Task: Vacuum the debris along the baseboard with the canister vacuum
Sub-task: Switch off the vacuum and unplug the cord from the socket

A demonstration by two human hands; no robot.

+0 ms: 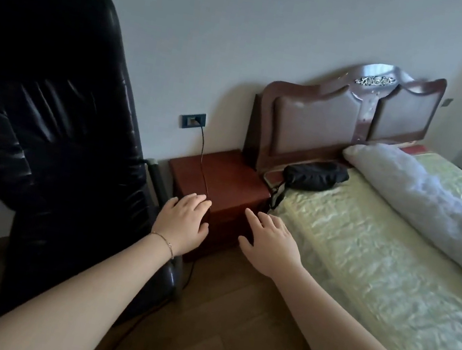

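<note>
Neither the canister vacuum nor any debris is in view. A thin black power cord (202, 151) runs from a dark wall socket (192, 121) down over a red-brown wooden nightstand (231, 181) to the floor. My left hand (184, 220) hovers at the nightstand's front left corner, fingers spread, close to the cord. My right hand (269, 240) is held out flat at the nightstand's front right corner, beside the bed. Both hands hold nothing. The baseboard is hidden behind the furniture.
A large black leather office chair (46, 127) fills the left. A bed (378, 262) with a pale green cover, a white pillow (434, 207) and a dark wooden headboard (341, 117) lies on the right; a black bag (314, 174) rests on it. Wood floor (218, 311) lies between them.
</note>
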